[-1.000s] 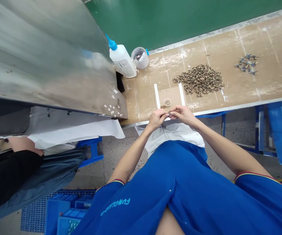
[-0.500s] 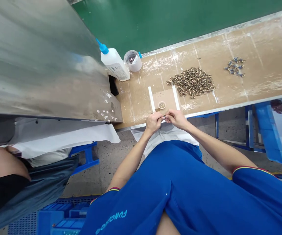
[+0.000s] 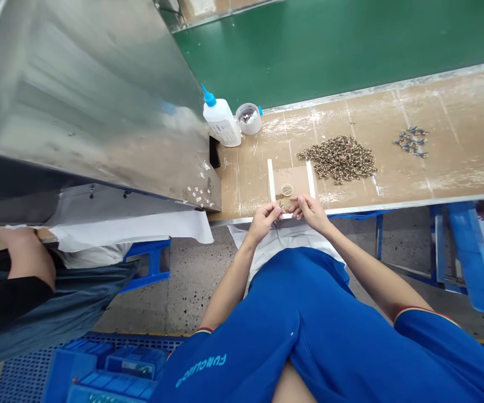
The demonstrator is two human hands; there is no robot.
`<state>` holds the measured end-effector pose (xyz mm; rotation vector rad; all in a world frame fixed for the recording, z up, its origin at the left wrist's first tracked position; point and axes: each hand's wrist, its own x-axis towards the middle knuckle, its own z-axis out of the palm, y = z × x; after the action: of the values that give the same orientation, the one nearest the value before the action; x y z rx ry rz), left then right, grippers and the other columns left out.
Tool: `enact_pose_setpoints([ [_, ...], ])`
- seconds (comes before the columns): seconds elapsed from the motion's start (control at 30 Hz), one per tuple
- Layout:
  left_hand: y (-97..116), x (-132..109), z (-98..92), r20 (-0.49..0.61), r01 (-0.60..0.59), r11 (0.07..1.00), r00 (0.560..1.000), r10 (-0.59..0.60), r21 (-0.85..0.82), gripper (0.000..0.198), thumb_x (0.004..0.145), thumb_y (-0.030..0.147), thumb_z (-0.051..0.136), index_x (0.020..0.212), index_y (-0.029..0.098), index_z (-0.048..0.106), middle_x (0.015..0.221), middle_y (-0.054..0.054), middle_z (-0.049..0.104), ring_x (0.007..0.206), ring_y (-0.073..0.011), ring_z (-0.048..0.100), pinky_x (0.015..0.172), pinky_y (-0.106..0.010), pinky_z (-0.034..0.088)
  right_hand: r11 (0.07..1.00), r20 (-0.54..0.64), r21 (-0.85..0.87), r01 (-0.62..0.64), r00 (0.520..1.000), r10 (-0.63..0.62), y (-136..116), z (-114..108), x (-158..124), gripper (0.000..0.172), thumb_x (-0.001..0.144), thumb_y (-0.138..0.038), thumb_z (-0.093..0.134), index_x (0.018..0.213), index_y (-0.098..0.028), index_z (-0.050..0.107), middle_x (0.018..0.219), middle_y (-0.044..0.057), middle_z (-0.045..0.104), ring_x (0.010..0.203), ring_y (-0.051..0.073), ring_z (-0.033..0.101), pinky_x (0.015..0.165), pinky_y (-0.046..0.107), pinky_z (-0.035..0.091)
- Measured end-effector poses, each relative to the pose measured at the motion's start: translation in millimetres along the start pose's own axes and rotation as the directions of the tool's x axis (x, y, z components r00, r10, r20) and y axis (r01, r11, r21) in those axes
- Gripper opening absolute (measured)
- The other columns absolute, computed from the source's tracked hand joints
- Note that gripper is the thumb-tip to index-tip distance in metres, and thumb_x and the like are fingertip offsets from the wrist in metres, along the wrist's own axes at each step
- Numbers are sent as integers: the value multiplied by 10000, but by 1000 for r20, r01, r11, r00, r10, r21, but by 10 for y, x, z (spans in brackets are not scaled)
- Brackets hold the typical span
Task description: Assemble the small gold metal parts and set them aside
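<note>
My left hand point(image 3: 263, 221) is at the table's front edge, thumb and index finger pinched on a small dark metal part point(image 3: 282, 205) whose exact kind is too small to tell. To its right, my right hand point(image 3: 311, 213) has its fingers loosely bent and apart, pointing left, and I see nothing held in them. Just beyond the fingertips is a small round clear dish point(image 3: 287, 190) with thin ring-like bits in it. It sits on a cardboard pad point(image 3: 294, 174) edged by two white strips. Beyond the right hand lies a large pile of small brass-and-dark metal parts point(image 3: 340, 159).
A smaller cluster of blue-and-brass parts point(image 3: 412, 141) lies farther right. At the left stand a white bottle with a blue nozzle point(image 3: 223, 124), a tape roll holding scraps point(image 3: 249, 119) and a metal cabinet point(image 3: 133, 112). Another person's arm point(image 3: 29, 257) shows at far left.
My hands have moved apart: both were together at the small part, and now the left keeps it while the right is separate with looser fingers. The camera view has shifted.
</note>
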<state>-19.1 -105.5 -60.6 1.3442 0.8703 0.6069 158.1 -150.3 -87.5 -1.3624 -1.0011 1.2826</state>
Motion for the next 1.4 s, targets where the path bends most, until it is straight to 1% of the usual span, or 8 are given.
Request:
enact_pose_setpoints([
  [0.07,153,-108,48,-17,103,971,994,-110,-213,539,831,711,608,761,182,537,629,9,486,592,-117,441,580,-270,393,1000,-7,15,16,1000,-16,-58,-4,-31,698,788,-877,494,947,-216,655,699,37,691,577,161,666,491,265,542],
  [0.23,576,-185,208,176,289,848,956,-234,-444,487,820,606,710,749,184,476,631,23,410,581,-104,414,552,-261,377,996,6,26,83,997,-83,-405,-90,-192,593,899,-756,493,1115,-229,657,891,73,748,707,184,714,605,305,592],
  [0.37,795,-8,342,294,393,809,913,-284,-437,485,851,595,688,736,191,446,617,27,383,552,-100,375,530,-259,348,990,50,24,139,989,-140,-726,-247,-245,523,940,-675,516,1209,-244,642,1073,94,746,816,189,724,705,321,600],
  [0.7,1089,393,696,402,467,796,861,-311,-385,528,888,651,608,712,196,407,572,37,379,485,-85,346,445,-216,316,953,1,-8,303,953,-303,-1004,-693,-55,353,911,-566,653,883,-219,708,849,49,691,816,182,656,740,324,536],
  [0.83,1149,447,749,260,174,979,955,-141,-106,604,912,762,459,761,179,494,639,1,505,529,-102,428,481,-229,358,955,-76,108,276,960,-269,-1036,-748,-61,308,888,-517,712,862,-211,683,799,15,658,720,140,632,656,279,522],
  [0.93,1226,460,750,130,-139,958,986,109,251,545,991,664,411,800,171,544,692,-9,568,595,-108,498,569,-233,403,948,-112,189,257,965,-239,-1070,-719,-75,303,878,-506,729,869,-209,672,782,4,648,668,123,617,624,267,522],
  [1.1,1295,459,678,160,-443,724,890,427,529,434,1076,423,370,784,170,568,664,-3,574,586,-106,500,585,-237,385,923,-95,267,276,961,-260,-1137,-619,-60,295,881,-486,734,838,-207,648,774,-2,632,634,108,595,594,253,503],
  [1.4,1253,400,494,176,-508,498,802,570,703,366,1060,252,417,715,177,514,586,16,486,546,-111,445,546,-247,343,881,44,370,294,942,-333,-1133,-460,44,328,882,-477,737,764,-207,593,757,-8,581,636,106,561,579,249,458],
])
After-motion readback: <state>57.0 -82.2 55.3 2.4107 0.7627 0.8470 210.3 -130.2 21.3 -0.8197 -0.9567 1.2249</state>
